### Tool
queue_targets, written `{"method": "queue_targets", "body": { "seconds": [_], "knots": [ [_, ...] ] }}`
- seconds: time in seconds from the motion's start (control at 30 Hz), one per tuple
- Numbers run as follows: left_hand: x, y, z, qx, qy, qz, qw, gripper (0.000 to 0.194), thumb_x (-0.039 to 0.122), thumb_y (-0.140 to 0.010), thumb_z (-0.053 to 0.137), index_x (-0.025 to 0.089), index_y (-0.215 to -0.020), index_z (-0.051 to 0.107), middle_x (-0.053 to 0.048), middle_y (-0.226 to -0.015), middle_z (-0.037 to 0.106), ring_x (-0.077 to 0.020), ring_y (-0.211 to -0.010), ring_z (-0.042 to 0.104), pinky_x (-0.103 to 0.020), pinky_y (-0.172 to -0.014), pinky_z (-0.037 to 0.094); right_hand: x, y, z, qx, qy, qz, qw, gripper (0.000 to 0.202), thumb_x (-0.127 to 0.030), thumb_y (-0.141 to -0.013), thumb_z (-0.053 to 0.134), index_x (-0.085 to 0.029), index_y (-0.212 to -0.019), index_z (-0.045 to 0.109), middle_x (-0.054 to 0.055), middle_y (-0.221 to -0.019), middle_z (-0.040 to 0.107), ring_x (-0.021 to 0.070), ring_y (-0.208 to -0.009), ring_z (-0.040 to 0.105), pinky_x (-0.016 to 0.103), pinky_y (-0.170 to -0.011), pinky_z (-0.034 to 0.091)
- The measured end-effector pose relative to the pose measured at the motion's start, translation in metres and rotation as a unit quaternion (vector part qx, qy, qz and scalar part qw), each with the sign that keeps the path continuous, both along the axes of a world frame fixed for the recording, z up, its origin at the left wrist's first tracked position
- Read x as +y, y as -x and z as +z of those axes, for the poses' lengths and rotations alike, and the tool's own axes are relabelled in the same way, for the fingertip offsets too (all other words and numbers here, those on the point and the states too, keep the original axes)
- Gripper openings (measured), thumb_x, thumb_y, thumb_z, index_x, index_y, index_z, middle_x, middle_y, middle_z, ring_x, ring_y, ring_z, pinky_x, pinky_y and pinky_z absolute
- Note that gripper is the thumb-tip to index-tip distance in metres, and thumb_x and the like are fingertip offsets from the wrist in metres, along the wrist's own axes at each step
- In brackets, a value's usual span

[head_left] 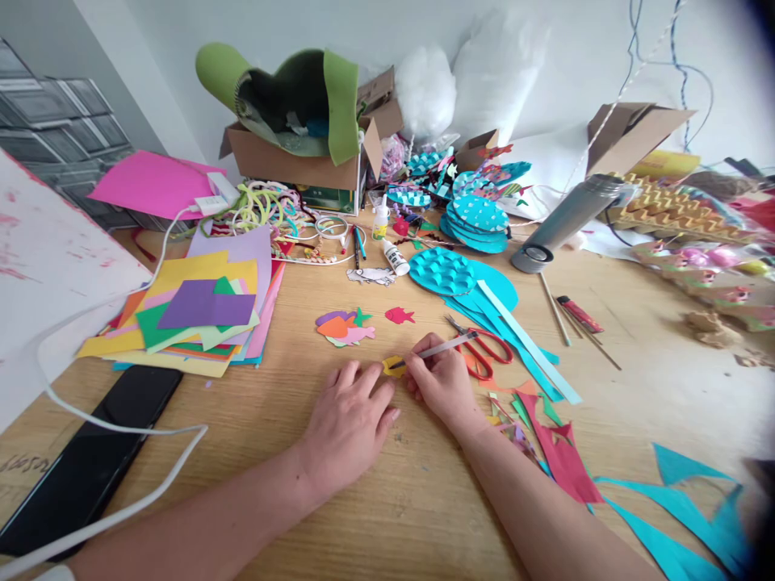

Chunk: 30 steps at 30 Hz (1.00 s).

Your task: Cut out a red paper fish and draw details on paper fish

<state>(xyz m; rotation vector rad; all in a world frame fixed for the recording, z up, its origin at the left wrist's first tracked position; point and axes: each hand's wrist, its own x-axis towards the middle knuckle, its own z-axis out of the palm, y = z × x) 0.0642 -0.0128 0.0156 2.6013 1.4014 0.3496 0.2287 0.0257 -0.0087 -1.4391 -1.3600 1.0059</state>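
A pen [445, 345] is gripped in my right hand [441, 383], its tip on a small yellow paper cutout [393, 366]. My left hand [351, 415] lies on the table with its fingers spread, the fingertips at the cutout's left edge. Part of the cutout is hidden by my right fingers. Just beyond it lie several fish-shaped paper cutouts [339, 327] in a loose pile and a red paper fish [400, 315]. Orange-handled scissors [484, 347] rest right beside my right hand.
Stacked coloured paper [206, 311] and a black phone [90, 452] with a white cable lie left. Paper scraps [557, 444] spread to the right. Glue bottles [395, 258], blue textured discs [441, 272], a metal flask [569, 218] and a cardboard box [296, 165] stand farther back.
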Motion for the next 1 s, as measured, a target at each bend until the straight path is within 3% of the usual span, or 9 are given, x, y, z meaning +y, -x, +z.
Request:
{"method": "queue_targets", "body": {
  "seconds": [1.0],
  "knots": [
    [-0.0002,0.0005,-0.0005,-0.008,-0.005,0.0,1.0,0.026,0.03,-0.091,0.052,0.024,-0.116,0.058,-0.007,-0.115,0.057,-0.0261,-0.102,0.047,-0.045,-0.088,0.044,-0.0003,0.001,0.0009,-0.001,-0.005,0.025,1.0,0.013,-0.025,-0.077,0.057,-0.021,-0.07,0.047,-0.005,-0.047,0.052,0.0105,-0.037,0.048,0.02,-0.035,0.035]
  ]
}}
